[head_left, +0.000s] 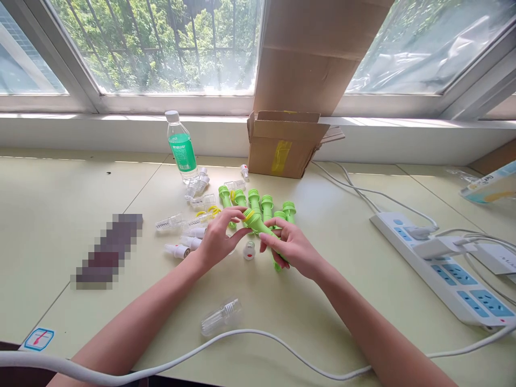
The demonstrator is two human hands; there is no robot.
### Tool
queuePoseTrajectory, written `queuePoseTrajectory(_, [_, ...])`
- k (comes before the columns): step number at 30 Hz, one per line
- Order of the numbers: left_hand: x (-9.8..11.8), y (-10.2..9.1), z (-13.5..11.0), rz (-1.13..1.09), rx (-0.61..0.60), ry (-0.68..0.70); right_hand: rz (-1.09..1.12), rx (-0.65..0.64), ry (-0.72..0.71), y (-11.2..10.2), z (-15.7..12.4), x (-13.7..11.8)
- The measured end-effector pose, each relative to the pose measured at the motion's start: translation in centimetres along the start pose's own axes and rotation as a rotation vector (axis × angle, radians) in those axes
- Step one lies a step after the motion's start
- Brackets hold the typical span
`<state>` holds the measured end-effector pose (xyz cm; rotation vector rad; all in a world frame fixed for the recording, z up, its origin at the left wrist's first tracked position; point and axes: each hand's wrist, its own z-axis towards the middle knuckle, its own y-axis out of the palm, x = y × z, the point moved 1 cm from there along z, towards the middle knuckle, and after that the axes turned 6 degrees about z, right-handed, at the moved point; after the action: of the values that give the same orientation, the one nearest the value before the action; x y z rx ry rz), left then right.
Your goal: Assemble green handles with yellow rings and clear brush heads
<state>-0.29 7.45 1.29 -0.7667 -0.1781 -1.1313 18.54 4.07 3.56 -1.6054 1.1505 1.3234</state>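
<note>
My right hand [291, 246] is wrapped round the stem of a green plastic bottle-shaped piece [258, 223], held tilted above the table. My left hand [217, 239] pinches that piece's ribbed cap end with fingertips. Behind my hands, several more green pieces [255, 199] lie in a row. To the left lie several clear plastic tubes [170, 221] and small white-capped parts [177, 250], some with yellow rings [213, 210]. A small clear cap [249, 250] lies on the table between my hands. A clear bottle body [221, 316] lies nearer me.
A water bottle with a green label [182, 148] stands by the window sill. An open cardboard box [282, 144] sits behind the green pieces. A white and blue power strip [447, 269] with plugs lies at right. A white cable [258, 336] runs across the near table edge.
</note>
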Motion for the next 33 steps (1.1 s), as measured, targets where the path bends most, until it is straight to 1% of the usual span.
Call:
queuePoseTrajectory(5, [-0.10,-0.04,-0.02,0.014,-0.020,-0.008,0.016,-0.015,-0.048,-0.08,0.11,0.01])
queuePoseTrajectory(10, [0.01,-0.15,0.02,0.055,-0.029,0.039,-0.019,-0.104,-0.058,-0.19,0.05,-0.19])
queuePoseTrajectory(13, [0.07,-0.13,-0.02,0.042,-0.016,0.035,-0.018,-0.129,-0.055,-0.09,-0.01,-0.30])
queuePoseTrajectory(21, [-0.16,0.09,-0.29,0.017,-0.018,0.014,0.039,-0.100,-0.039,0.10,-0.06,-0.29])
queuePoseTrajectory(28, [-0.15,0.17,-0.31,0.015,-0.017,0.022,0.023,-0.041,0.033,0.33,-0.11,0.07])
queuePoseTrajectory(33, [-0.06,0.09,-0.19,0.031,-0.009,0.026,0.039,-0.036,0.004,0.32,-0.02,0.19])
